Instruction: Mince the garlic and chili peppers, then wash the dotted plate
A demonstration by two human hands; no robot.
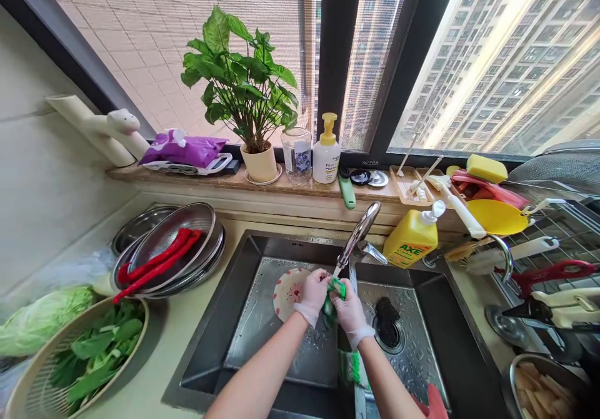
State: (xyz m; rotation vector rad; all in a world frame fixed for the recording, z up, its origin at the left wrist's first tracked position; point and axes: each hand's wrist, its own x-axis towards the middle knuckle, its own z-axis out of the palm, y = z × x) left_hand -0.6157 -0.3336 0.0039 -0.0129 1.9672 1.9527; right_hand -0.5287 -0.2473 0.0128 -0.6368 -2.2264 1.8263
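Both of my hands wear thin clear gloves and meet below the faucet (352, 237), over the left side of the sink divider. My right hand (349, 309) is closed around a bunched green cloth (337, 289), which sits right at the spout. My left hand (314, 291) has its fingers curled in at the cloth's left side and seems to grip its edge; the fingertips are partly hidden. Beneath and left of my left hand, a white plate with red marks (282, 294) lies in the left sink basin (248, 338). A green and white striped cloth (349, 366) hangs over the divider.
A black scrubber (387, 311) lies by the right basin's drain. Behind stand a yellow AXE bottle (412, 239), a pump bottle (326, 156) and a potted plant (259, 162). Metal bowls with red peppers (162, 259) and a basket of greens (140, 344) are left; a dish rack (572, 231) is right.
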